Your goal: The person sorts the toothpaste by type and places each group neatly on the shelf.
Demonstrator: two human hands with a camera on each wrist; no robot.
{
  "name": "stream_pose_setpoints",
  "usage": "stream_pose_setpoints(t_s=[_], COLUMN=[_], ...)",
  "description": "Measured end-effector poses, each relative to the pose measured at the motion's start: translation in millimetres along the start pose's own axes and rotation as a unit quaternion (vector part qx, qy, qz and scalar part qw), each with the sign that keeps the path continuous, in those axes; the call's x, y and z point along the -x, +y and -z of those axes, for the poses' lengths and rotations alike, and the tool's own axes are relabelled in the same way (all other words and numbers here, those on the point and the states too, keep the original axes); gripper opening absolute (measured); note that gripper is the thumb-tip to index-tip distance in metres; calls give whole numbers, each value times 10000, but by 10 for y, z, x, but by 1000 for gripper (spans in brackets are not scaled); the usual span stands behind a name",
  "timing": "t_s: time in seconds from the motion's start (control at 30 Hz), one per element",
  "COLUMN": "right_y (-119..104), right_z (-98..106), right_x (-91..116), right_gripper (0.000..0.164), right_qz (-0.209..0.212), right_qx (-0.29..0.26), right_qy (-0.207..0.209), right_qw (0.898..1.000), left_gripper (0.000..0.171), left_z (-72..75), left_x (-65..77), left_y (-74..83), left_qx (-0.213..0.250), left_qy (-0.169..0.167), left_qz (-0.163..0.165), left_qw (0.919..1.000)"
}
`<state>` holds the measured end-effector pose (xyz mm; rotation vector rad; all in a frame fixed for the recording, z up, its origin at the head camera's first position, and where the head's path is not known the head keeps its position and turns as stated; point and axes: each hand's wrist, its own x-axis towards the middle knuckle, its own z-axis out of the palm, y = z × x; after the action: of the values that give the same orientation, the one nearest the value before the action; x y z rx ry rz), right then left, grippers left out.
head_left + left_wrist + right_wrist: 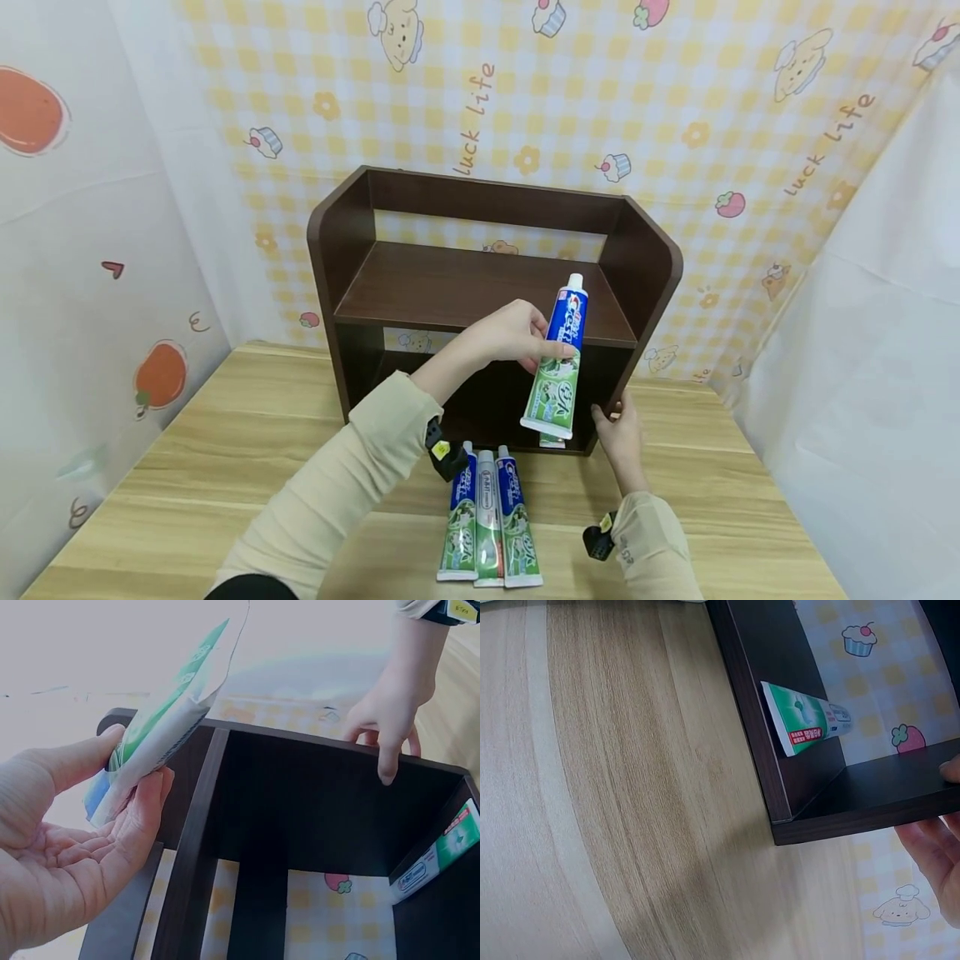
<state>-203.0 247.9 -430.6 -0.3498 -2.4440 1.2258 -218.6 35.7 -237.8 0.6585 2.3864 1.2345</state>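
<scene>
My left hand [513,335] pinches a blue, white and green toothpaste tube [557,392] between thumb and fingers, white cap up, in front of the shelf's right half. The dark brown two-tier shelf [480,287] stands on the table. My right hand [621,433] grips its right side panel low down, the thumb [388,759] on the inner face and the other fingers outside. On the lower tier, at the right end, lies a green and white toothpaste tube [799,720]; the held tube hides most of it in the head view.
Three toothpaste tubes lie side by side on the wooden table [195,467] before the shelf: a blue-green one [460,533], a silver one [488,517] and another blue-green one [517,525]. A patterned yellow-checked cloth [300,167] hangs behind, with white cloth at both sides.
</scene>
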Motion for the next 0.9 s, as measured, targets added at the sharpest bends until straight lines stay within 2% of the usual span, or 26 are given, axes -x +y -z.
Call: stream_pose_setpoints(t_s=[0.17, 0.3, 0.6, 0.8, 0.9], right_y=[4, 16, 5, 23, 34], right_z=[0, -13, -22, -28, -37], right_x=[-8, -17, -17, -11, -1], right_gripper=[20, 20, 20, 20, 20], right_qz=[32, 7, 66, 153, 174], right_qx=[-35, -33, 36, 32, 11], right_qy=[38, 105, 195, 172, 200], right_qw=[10000, 9999, 9998, 9997, 9996], left_gripper=[35, 37, 38, 37, 38], left_z=[63, 114, 221, 254, 247], left_x=[-77, -154, -317, -432, -490], left_y=[56, 110, 314, 393, 400], left_qx=[234, 98, 117, 386, 581], left_qy=[153, 299, 236, 440, 523], left_qz=[50, 145, 116, 62, 175], left_qw=[9996, 9994, 9996, 9983, 9968])
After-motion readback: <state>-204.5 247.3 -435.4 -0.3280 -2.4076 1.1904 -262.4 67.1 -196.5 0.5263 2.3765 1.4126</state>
